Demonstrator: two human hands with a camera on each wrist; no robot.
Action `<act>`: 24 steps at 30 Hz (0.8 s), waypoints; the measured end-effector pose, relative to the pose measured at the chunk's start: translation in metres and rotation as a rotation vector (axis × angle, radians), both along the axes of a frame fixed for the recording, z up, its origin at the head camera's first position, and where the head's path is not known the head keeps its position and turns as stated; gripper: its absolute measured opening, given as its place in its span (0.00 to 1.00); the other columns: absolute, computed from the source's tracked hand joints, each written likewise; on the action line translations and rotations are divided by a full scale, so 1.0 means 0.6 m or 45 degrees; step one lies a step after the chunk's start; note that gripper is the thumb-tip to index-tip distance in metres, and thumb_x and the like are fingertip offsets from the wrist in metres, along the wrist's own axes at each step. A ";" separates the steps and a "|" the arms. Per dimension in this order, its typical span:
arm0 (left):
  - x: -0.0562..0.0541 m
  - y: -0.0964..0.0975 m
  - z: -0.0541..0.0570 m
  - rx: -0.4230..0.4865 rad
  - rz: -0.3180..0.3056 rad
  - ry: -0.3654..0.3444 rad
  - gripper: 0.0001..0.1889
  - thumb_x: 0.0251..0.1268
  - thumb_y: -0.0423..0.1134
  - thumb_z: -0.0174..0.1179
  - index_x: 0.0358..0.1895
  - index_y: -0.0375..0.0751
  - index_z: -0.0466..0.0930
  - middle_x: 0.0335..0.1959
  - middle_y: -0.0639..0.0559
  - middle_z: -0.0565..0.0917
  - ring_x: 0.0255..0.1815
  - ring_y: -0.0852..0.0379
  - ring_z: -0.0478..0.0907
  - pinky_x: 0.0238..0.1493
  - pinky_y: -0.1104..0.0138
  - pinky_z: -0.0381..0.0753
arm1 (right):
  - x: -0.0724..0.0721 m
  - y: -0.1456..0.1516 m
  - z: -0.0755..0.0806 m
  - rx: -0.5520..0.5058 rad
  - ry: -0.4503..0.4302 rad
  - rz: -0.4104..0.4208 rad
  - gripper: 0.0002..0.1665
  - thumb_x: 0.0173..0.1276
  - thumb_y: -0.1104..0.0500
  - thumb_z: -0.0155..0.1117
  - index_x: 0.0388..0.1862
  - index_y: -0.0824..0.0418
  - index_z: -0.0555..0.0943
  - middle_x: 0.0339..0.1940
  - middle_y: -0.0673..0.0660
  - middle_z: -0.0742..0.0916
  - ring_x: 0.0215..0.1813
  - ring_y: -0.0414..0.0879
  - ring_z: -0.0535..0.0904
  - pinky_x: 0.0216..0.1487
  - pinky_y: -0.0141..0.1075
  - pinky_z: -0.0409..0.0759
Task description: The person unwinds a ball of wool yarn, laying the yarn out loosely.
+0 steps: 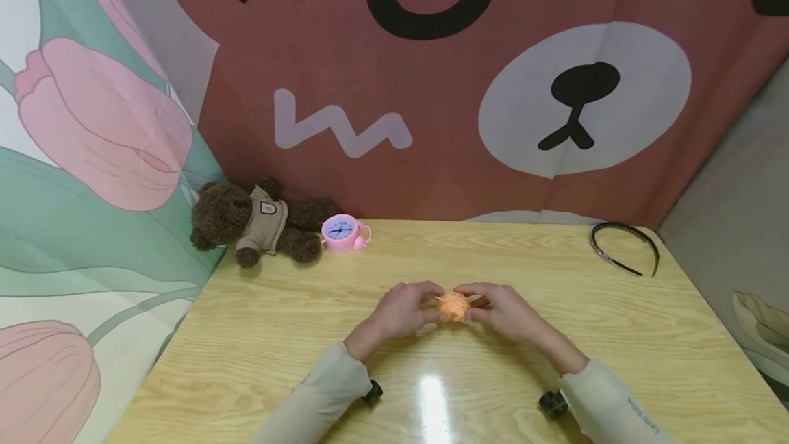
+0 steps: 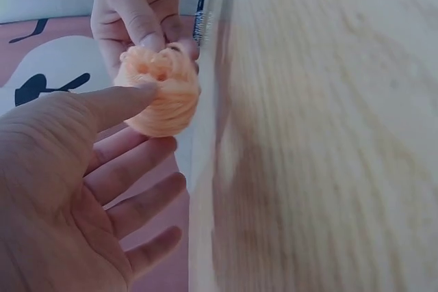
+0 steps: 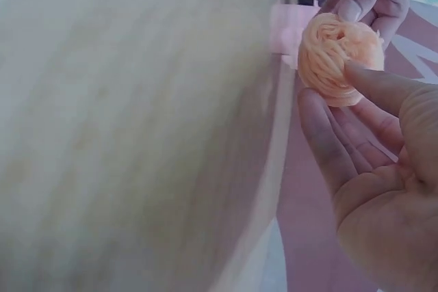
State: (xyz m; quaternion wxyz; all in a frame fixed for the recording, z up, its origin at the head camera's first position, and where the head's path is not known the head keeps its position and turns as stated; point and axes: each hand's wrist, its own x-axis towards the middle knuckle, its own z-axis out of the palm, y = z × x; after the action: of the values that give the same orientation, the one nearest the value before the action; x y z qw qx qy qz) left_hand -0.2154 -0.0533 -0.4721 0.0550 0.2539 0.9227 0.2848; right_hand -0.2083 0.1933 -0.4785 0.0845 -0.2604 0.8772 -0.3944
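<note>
A small ball of orange yarn [image 1: 454,307] is held just above the table, between both hands. My left hand [image 1: 403,308] pinches its left side, thumb on the near face and index finger behind. On the opposite side my right hand [image 1: 507,309] pinches it in the same way. In the left wrist view the yarn ball [image 2: 164,104] shows wound strands, and the other fingers of the left hand [image 2: 75,182] spread loosely below it. The right wrist view shows the yarn ball [image 3: 332,59] between the right hand's [image 3: 390,189] thumb and index finger.
A brown teddy bear [image 1: 265,221] in a beige shirt lies at the table's back left. Beside its feet stands a pink alarm clock [image 1: 341,233]. A black headband [image 1: 624,250] lies at the back right of the wooden table [image 1: 259,334]. Printed cloth [image 1: 370,183] hangs behind.
</note>
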 end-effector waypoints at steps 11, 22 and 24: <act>-0.005 0.009 0.011 0.313 0.157 0.099 0.21 0.64 0.49 0.71 0.60 0.51 0.82 0.50 0.55 0.89 0.50 0.56 0.87 0.54 0.59 0.85 | -0.014 -0.009 0.025 -0.230 -0.029 -0.123 0.27 0.74 0.65 0.62 0.71 0.61 0.75 0.68 0.67 0.79 0.60 0.63 0.83 0.51 0.37 0.89; -0.013 0.025 0.013 0.610 0.249 0.167 0.20 0.59 0.44 0.75 0.51 0.46 0.78 0.44 0.53 0.87 0.42 0.58 0.86 0.48 0.64 0.87 | -0.024 -0.037 0.035 -0.595 -0.173 -0.317 0.28 0.76 0.58 0.62 0.72 0.65 0.73 0.69 0.65 0.80 0.59 0.46 0.84 0.56 0.33 0.85; -0.012 0.028 0.014 0.658 0.258 0.163 0.20 0.58 0.42 0.76 0.50 0.45 0.77 0.44 0.52 0.86 0.41 0.57 0.87 0.45 0.66 0.87 | -0.025 -0.041 0.037 -0.653 -0.206 -0.308 0.28 0.77 0.59 0.61 0.71 0.67 0.72 0.68 0.67 0.79 0.56 0.40 0.85 0.56 0.33 0.86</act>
State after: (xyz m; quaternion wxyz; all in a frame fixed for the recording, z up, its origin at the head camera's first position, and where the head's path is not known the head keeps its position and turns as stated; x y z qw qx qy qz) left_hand -0.2226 -0.0363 -0.4637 -0.0985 0.1836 0.8417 0.4982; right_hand -0.2235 0.1685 -0.4563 0.0378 -0.1344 0.7640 -0.6300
